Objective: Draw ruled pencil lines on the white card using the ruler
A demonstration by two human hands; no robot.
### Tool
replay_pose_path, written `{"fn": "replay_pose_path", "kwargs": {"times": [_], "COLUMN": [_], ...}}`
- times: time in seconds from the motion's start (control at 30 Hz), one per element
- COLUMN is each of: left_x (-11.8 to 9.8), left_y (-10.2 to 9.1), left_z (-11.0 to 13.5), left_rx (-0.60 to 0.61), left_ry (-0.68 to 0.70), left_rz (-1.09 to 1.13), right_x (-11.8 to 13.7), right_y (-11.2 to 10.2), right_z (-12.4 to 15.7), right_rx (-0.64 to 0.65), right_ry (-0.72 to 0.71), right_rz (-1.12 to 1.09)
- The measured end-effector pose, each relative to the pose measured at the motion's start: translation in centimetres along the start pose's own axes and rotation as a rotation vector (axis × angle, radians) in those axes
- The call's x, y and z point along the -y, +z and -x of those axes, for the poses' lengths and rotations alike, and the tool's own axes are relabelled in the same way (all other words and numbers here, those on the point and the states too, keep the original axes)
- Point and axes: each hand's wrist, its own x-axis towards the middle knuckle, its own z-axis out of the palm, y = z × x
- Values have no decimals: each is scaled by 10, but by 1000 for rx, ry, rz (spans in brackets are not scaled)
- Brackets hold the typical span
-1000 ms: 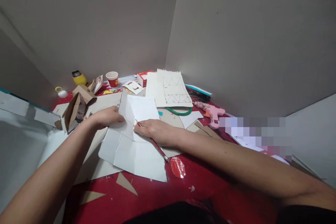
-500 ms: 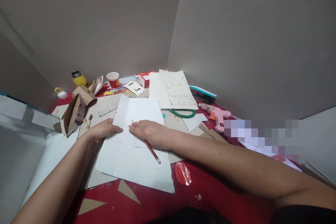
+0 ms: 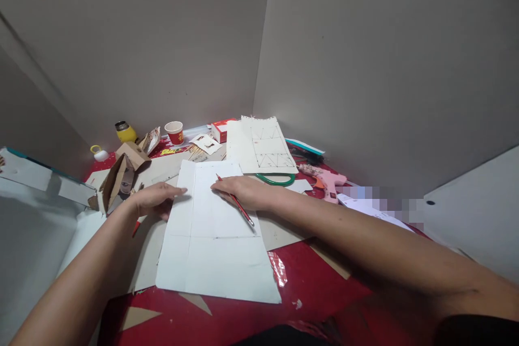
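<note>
A white sheet of card (image 3: 223,267) with a vertical crease and a pencil line across it lies in front of me. My left hand (image 3: 156,198) is at its left edge, thumb stretched over the top and the other fingers curled lower at the edge, partly hidden. My right hand (image 3: 247,192) rests on the upper right part of the card. Between its fingers is a red-and-black pencil (image 3: 242,210), slanting with its point up and left and its butt end toward me. Beyond lies paper with a drawn truss-like pattern (image 3: 270,146).
A pink glue gun (image 3: 328,179) and a green ring (image 3: 275,179) lie to the right. Behind stand a paper cup (image 3: 174,133), a yellow bottle (image 3: 126,132) and a red box (image 3: 221,130). Folded cardboard (image 3: 118,181) is at left; card scraps (image 3: 140,318) lie near me.
The card has shifted toward me and turned slightly. My right hand has moved a little up and right with the pencil. The left hand has shifted left along the card's edge; the view has shifted too.
</note>
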Motion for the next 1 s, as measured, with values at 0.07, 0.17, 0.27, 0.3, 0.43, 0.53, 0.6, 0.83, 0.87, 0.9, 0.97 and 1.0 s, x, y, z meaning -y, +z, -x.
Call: {"fn": "replay_pose_path", "kwargs": {"times": [0.07, 0.17, 0.27, 0.3, 0.43, 0.53, 0.6, 0.83, 0.87, 0.9, 0.97, 1.0], "left_x": [-2, -2, 0, 0, 5, 6, 6, 12, 14, 16, 19, 20], "left_y": [1, 7, 14, 15, 12, 4, 2, 4, 1, -4, -14, -18], "left_z": [-13, -29, -32, -31, -15, 0, 8, 19, 19, 19, 17, 15], "left_rx": [-54, -78, -74, -78, -146, -233, -269, -356, -413, -482, -623, -680], "left_ry": [42, 100, 139, 151, 242, 350, 402, 392, 388, 389, 394, 396], "left_rz": [51, 116, 159, 172, 242, 298, 311, 190, 163, 132, 50, 1], "right_x": [-3, -6, -8, -7, -4, -3, -2, 6, 6, 5, 4, 3], "right_y": [6, 15, 18, 18, 4, -12, -20, -15, -14, -13, -13, -14], "right_z": [1, 3, 3, 3, 6, 11, 15, 20, 20, 21, 24, 26], "right_rx": [-2, -35, -110, -148, -427, -673, -704, -542, -547, -549, -541, -541], "right_ry": [11, 45, 90, 106, 214, 334, 392, 536, 567, 597, 646, 664], "right_rz": [-32, -95, -169, -196, -306, -405, -507, -870, -899, -923, -958, -966]}}
